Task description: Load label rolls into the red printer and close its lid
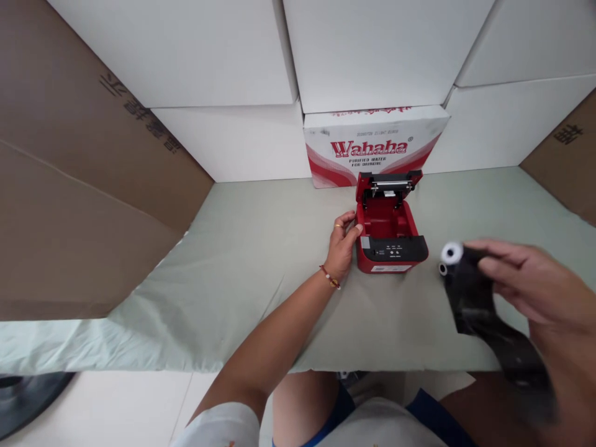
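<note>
A small red and black label printer point(392, 253) stands on the cloth-covered table with its lid point(388, 183) raised. Its red inner bay shows no roll in it. My left hand point(343, 245) grips the printer's left side, thumb on the rim and fingers against the outer wall. To the right of the printer, my right hand point(521, 279) is closed on a black ribbon roll point(470, 285), held above the table and apart from the printer. The roll has a white core end, with a smaller core below it. A loose black strip hangs down toward me, its lower end blurred.
Behind the printer stands a white and red Wahaha water carton point(372, 149), close to the raised lid. White boxes point(223, 143) are stacked along the back. Brown cardboard point(84, 186) flanks the left, and more cardboard point(563, 149) the right. The pale green cloth point(242, 261) has creases.
</note>
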A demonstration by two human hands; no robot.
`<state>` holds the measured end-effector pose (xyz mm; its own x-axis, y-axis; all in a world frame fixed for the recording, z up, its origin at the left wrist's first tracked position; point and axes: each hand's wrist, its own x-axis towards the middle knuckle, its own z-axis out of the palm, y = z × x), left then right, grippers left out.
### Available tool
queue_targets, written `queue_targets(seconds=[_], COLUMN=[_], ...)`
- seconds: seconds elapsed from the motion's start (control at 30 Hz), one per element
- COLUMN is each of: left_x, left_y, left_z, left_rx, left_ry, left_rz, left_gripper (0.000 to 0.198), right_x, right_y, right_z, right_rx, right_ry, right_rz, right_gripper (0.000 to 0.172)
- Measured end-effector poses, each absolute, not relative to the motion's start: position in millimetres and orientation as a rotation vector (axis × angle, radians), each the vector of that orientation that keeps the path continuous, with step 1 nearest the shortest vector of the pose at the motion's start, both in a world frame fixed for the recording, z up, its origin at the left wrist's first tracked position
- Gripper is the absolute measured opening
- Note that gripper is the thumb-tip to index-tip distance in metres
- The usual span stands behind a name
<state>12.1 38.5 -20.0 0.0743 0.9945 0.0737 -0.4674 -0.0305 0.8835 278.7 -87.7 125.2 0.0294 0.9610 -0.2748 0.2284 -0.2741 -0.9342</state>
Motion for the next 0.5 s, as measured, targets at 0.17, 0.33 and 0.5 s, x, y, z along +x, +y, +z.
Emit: queue_targets(seconds=[0.17,0.33,0.5], left_x=[9.9,8.4,9.4], left_y=[39.7,39.9,39.4], left_z=[-20.6,-21.0,-19.6], left_rx=[0.947,0.968,0.929], left_ry=[0.779,0.785,0.778], left_rz=[1.37,1.364,1.382], left_gripper=[0.052,0.051,0.05], right_x=[265.1,284.7,329.8], right_y=[-112.6,-117.3,-101.3], right_z=[78.7,56.2,29.8], right_rx=[-1.65,-1.756,-1.928], right_ry=[-1.706,-1.755,-1.936], right_rz=[1.261,0.51,0.31], right_gripper=[0.054,0.041,0.047])
